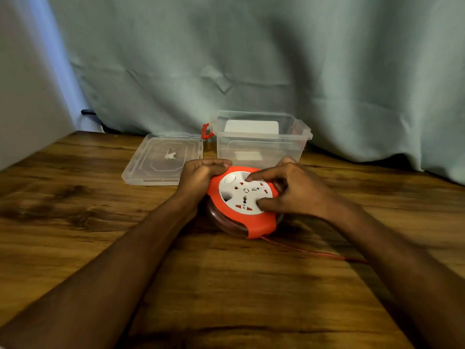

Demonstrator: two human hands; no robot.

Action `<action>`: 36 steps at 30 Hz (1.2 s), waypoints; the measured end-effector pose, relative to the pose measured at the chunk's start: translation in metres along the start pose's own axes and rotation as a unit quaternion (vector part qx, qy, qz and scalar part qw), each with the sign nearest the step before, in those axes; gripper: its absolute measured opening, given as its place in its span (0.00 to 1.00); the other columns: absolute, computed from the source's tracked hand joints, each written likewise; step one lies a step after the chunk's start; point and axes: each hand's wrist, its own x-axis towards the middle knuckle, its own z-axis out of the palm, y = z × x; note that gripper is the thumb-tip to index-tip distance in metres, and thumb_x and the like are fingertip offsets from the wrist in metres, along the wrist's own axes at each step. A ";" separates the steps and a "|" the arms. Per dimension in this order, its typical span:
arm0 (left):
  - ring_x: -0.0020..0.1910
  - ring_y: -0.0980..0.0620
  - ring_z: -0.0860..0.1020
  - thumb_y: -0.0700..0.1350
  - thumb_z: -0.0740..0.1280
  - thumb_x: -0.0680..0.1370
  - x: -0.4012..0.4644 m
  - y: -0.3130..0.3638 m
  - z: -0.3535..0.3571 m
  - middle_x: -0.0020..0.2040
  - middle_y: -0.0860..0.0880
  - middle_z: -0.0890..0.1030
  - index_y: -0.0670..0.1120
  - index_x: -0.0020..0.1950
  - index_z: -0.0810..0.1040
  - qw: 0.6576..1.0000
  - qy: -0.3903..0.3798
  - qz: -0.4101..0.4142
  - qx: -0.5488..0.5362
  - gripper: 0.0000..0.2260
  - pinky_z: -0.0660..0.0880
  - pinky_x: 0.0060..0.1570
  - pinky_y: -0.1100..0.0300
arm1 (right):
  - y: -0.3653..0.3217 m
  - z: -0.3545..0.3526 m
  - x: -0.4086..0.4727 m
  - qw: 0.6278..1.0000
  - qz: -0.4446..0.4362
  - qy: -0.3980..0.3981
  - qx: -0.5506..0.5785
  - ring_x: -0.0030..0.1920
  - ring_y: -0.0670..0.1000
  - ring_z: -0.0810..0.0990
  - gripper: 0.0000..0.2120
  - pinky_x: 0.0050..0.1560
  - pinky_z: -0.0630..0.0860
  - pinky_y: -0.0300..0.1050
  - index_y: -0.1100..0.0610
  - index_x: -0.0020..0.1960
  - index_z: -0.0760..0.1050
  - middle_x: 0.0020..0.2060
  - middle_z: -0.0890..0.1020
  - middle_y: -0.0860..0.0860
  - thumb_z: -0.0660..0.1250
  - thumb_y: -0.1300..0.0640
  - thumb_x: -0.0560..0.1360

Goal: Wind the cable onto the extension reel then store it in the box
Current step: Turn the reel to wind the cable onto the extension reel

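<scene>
On the wooden table, left hand grips the round red-and-white extension reel; right hand pinches its white dial, winding; thin red cable trails out, clear plastic box waits behind

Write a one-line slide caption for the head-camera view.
Both hands, left and right, grip the orange extension reel before the open clear box.

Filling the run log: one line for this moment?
left hand grips reel | right hand on dial | cable trailing | box open
</scene>
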 end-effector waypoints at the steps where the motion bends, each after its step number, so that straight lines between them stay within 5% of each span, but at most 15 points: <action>1: 0.46 0.43 0.86 0.35 0.69 0.77 0.000 0.000 -0.001 0.50 0.43 0.88 0.42 0.53 0.87 1.000 -0.008 0.002 -0.007 0.09 0.84 0.44 0.54 | 0.001 0.002 -0.001 1.000 0.001 0.005 -0.001 0.53 0.45 0.73 0.30 0.49 0.77 0.44 0.31 0.67 0.77 0.49 0.72 0.42 0.77 0.36 0.65; 5: 0.46 0.42 0.86 0.34 0.68 0.76 -0.002 0.001 -0.002 0.53 0.41 0.87 0.41 0.57 0.85 0.999 -0.036 0.007 -0.022 0.12 0.84 0.46 0.51 | -0.001 0.009 -0.006 0.999 0.010 0.015 0.038 0.64 0.50 0.74 0.28 0.56 0.82 0.46 0.38 0.68 0.79 0.69 0.70 0.47 0.80 0.45 0.69; 10: 0.45 0.44 0.86 0.35 0.67 0.78 -0.005 0.002 0.000 0.51 0.42 0.87 0.42 0.54 0.86 0.999 -0.035 0.016 -0.003 0.09 0.84 0.43 0.53 | -0.004 0.011 -0.009 0.999 -0.014 0.042 -0.004 0.55 0.45 0.78 0.28 0.48 0.83 0.45 0.38 0.68 0.79 0.64 0.78 0.42 0.78 0.42 0.69; 15: 0.44 0.45 0.85 0.34 0.67 0.78 -0.005 0.000 0.000 0.51 0.42 0.87 0.42 0.52 0.86 0.999 -0.029 0.024 0.008 0.09 0.84 0.42 0.54 | -0.002 0.002 -0.009 0.999 -0.030 0.005 -0.019 0.57 0.45 0.79 0.30 0.51 0.83 0.50 0.36 0.69 0.78 0.65 0.78 0.40 0.72 0.34 0.67; 23: 0.42 0.45 0.86 0.35 0.67 0.78 -0.006 0.001 0.002 0.51 0.42 0.87 0.41 0.56 0.85 0.999 -0.035 0.026 0.009 0.10 0.83 0.37 0.56 | -0.013 -0.007 -0.008 0.998 0.018 0.014 -0.052 0.55 0.46 0.81 0.30 0.51 0.82 0.46 0.39 0.65 0.81 0.64 0.82 0.41 0.80 0.35 0.64; 28: 0.45 0.44 0.86 0.35 0.67 0.78 -0.005 0.000 0.002 0.52 0.41 0.87 0.40 0.57 0.85 0.999 -0.035 0.031 0.014 0.11 0.84 0.39 0.56 | -0.019 -0.004 -0.009 0.997 0.039 0.026 -0.057 0.57 0.46 0.80 0.30 0.53 0.82 0.48 0.42 0.54 0.84 0.65 0.81 0.41 0.75 0.26 0.58; 33: 0.45 0.45 0.86 0.36 0.66 0.78 -0.006 0.001 0.002 0.53 0.42 0.87 0.42 0.55 0.85 0.999 -0.033 0.030 0.016 0.10 0.85 0.41 0.56 | -0.030 0.009 -0.008 0.991 0.026 0.086 -0.102 0.79 0.50 0.62 0.24 0.69 0.70 0.54 0.46 0.35 0.82 0.69 0.79 0.45 0.75 0.26 0.61; 36: 0.46 0.45 0.86 0.36 0.66 0.79 -0.008 0.002 0.001 0.54 0.42 0.87 0.41 0.57 0.84 0.999 -0.039 0.031 0.015 0.10 0.84 0.40 0.57 | -0.029 0.018 -0.007 0.987 0.001 0.128 -0.098 0.79 0.52 0.61 0.26 0.71 0.67 0.57 0.49 0.31 0.83 0.67 0.81 0.46 0.70 0.25 0.63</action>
